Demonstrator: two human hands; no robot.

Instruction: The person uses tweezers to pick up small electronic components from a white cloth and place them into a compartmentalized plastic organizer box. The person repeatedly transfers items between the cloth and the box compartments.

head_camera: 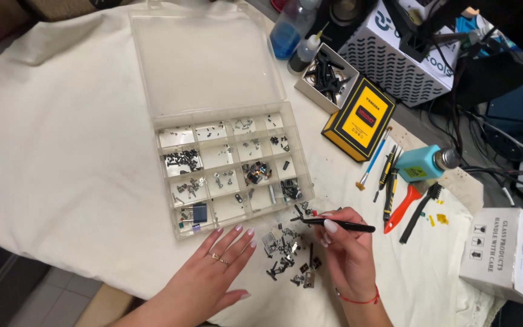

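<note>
My right hand [347, 249] grips black tweezers [334, 223], their tips pointing left toward the front right corner of a clear plastic compartment box [237, 171]. My left hand [216, 266] lies flat on the white cloth [62, 151] with fingers spread, holding nothing, just left of a loose pile of small dark metal parts [289, 254]. The box's compartments hold several screws and tiny components. Its transparent lid [204, 57] lies open toward the back.
To the right lie a blue-handled brush [375, 157], screwdrivers [388, 181], a red tool [402, 209] and a black brush [420, 212]. A yellow-and-black box [361, 118], a teal dispenser bottle [428, 162], a tray of black parts [327, 75], a blue bottle [289, 30] and a white carton [506, 254] stand nearby.
</note>
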